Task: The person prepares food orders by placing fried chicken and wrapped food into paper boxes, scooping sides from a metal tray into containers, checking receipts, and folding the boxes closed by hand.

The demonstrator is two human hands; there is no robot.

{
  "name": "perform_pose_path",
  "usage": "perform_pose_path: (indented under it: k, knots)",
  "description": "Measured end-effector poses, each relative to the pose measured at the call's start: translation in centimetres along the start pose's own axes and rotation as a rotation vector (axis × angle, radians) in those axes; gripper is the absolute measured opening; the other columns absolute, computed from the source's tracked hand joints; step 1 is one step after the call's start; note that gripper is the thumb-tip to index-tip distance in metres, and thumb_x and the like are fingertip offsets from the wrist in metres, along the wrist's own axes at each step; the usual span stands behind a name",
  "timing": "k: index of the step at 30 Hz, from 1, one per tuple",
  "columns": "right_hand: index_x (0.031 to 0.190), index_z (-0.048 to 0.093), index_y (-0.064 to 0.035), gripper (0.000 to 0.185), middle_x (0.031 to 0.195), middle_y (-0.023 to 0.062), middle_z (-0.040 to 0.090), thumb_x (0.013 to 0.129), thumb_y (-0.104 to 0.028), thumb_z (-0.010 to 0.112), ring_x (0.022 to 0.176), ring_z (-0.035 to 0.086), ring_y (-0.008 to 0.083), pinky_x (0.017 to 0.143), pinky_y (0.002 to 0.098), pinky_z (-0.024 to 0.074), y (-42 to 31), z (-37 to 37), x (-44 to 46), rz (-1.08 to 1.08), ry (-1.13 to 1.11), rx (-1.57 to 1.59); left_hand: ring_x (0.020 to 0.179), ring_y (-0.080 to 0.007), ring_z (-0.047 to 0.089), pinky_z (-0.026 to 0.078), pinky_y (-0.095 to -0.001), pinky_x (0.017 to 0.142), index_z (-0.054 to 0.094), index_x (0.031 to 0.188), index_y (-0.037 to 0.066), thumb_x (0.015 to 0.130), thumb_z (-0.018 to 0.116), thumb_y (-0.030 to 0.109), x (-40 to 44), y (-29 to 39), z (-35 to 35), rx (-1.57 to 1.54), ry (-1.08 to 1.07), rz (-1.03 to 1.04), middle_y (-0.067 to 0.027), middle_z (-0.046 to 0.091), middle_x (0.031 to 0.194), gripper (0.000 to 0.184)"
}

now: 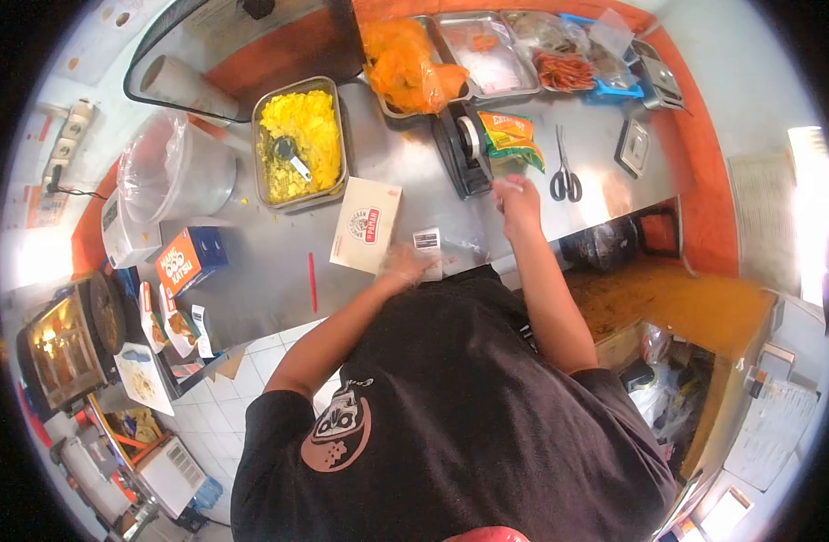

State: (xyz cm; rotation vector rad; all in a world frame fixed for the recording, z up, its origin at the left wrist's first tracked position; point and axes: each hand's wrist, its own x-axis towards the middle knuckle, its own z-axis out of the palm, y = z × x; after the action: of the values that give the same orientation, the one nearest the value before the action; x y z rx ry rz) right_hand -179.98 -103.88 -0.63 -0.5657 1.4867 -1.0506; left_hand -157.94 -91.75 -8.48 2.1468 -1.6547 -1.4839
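"What lies in the middle of the bench [387,149]?"

"The carton [367,224] lies there, with the pen [312,282] at its left and the label [427,240] at its right."

"And behind the carton?"

"Behind it, toward the left, is the food tray [311,197], and the scoop [288,152] is in it."

"What is on the right side?"

"First the tape dispenser [457,149], then the packet [512,137], the scissors [563,172], the metal lid [632,147]."

from the wearer's head we look forward and steeply down, near to the left hand [404,268] and right hand [520,204]; our view is wide and round with dark corners; the black shirt [487,434] fills our side of the fingers; beyond them spreads the steel counter [380,149].
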Motion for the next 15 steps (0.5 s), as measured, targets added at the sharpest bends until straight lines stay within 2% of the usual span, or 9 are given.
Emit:
perform_pose_path:
  k: [1, 4, 6, 7, 10, 13, 14, 15]
  knots:
    - [0.114, 0.054, 0.0011, 0.036, 0.083, 0.0082, 0.065, 0.083, -0.001, 0.072, 0.067, 0.061, 0.0149, 0.061, 0.0264, 0.0452, 0.6, -0.4, -0.3, 0.049, 0.021, -0.065, 0.095, -0.0401, 0.066, 0.051, -0.0482, 0.084, 0.067, 0.103, -0.006, 0.082, 0.066, 0.048, 1.0, -1.4, 1.2, -0.021, 0.007, 0.018, -0.0289, 0.067, 0.095, 0.058]
    - [0.099, 0.066, -0.0007, 0.015, 0.075, 0.0061, 0.066, 0.085, -0.002, 0.069, 0.066, 0.061, 0.0133, 0.059, 0.0270, 0.0462, 3.1, -0.8, 1.0, 0.068, -0.089, -0.271, 0.097, -0.0379, 0.066, 0.050, -0.0477, 0.084, 0.065, 0.109, -0.002, 0.085, 0.064, 0.039, -0.8, 0.9, -0.8, -0.042, 0.027, 0.174, -0.0255, 0.067, 0.098, 0.048]
    - [0.085, 0.069, -0.0007, 0.007, 0.073, 0.0085, 0.068, 0.083, -0.007, 0.071, 0.066, 0.064, 0.0174, 0.060, 0.0311, 0.0492, 3.8, -0.6, 2.2, -0.073, -0.056, -0.469, 0.095, -0.0397, 0.065, 0.050, -0.0474, 0.084, 0.065, 0.106, -0.001, 0.087, 0.062, 0.034, -2.6, 2.4, -1.6, -0.387, 0.194, 0.224, -0.0254, 0.067, 0.096, 0.040]
    - [0.079, 0.071, -0.0007, 0.009, 0.071, 0.0097, 0.069, 0.082, -0.009, 0.071, 0.066, 0.066, 0.0195, 0.060, 0.0332, 0.0508, 4.2, -0.4, 2.8, -0.147, -0.045, -0.566, 0.094, -0.0407, 0.064, 0.050, -0.0473, 0.084, 0.065, 0.104, -0.001, 0.087, 0.061, 0.031, -3.5, 3.3, -2.3, -0.558, 0.285, 0.248, -0.0253, 0.067, 0.096, 0.036]
    - [0.076, 0.072, -0.0010, 0.017, 0.072, 0.0159, 0.069, 0.078, -0.018, 0.073, 0.071, 0.069, 0.0284, 0.067, 0.0404, 0.0533, 7.1, -1.3, 4.3, -0.501, 0.090, -1.132, 0.094, -0.0421, 0.063, 0.050, -0.0468, 0.085, 0.065, 0.107, 0.003, 0.087, 0.060, 0.025, -6.8, 3.5, -7.5, -0.419, 0.435, 0.104, -0.0248, 0.067, 0.097, 0.031]
    - [0.079, 0.073, -0.0021, 0.022, 0.076, 0.0192, 0.069, 0.075, -0.024, 0.074, 0.075, 0.069, 0.0344, 0.072, 0.0443, 0.0538, 8.1, -2.7, 3.8, -0.404, -0.218, -1.078, 0.093, -0.0414, 0.065, 0.051, -0.0467, 0.085, 0.065, 0.111, 0.005, 0.086, 0.064, 0.026, -7.0, -0.4, -9.6, -0.165, 0.578, 0.079, -0.0226, 0.068, 0.099, 0.033]
    - [0.083, 0.073, -0.0016, 0.021, 0.076, 0.0186, 0.069, 0.078, -0.022, 0.071, 0.076, 0.070, 0.0323, 0.073, 0.0419, 0.0538, 8.1, -2.2, 3.5, -0.317, -0.310, -1.060, 0.094, -0.0412, 0.065, 0.051, -0.0465, 0.086, 0.064, 0.113, 0.006, 0.085, 0.066, 0.027, -7.1, -1.4, -9.8, -0.122, 0.587, 0.003, -0.0220, 0.068, 0.100, 0.035]
    - [0.084, 0.073, -0.0010, 0.021, 0.077, 0.0186, 0.069, 0.078, -0.021, 0.071, 0.075, 0.070, 0.0322, 0.072, 0.0415, 0.0536, 6.5, -0.9, 1.9, -0.328, -0.435, -1.041, 0.095, -0.0410, 0.065, 0.051, -0.0463, 0.086, 0.064, 0.114, 0.007, 0.084, 0.067, 0.028, -7.4, -2.1, -10.0, -0.075, 0.581, -0.075, -0.0215, 0.068, 0.101, 0.037]
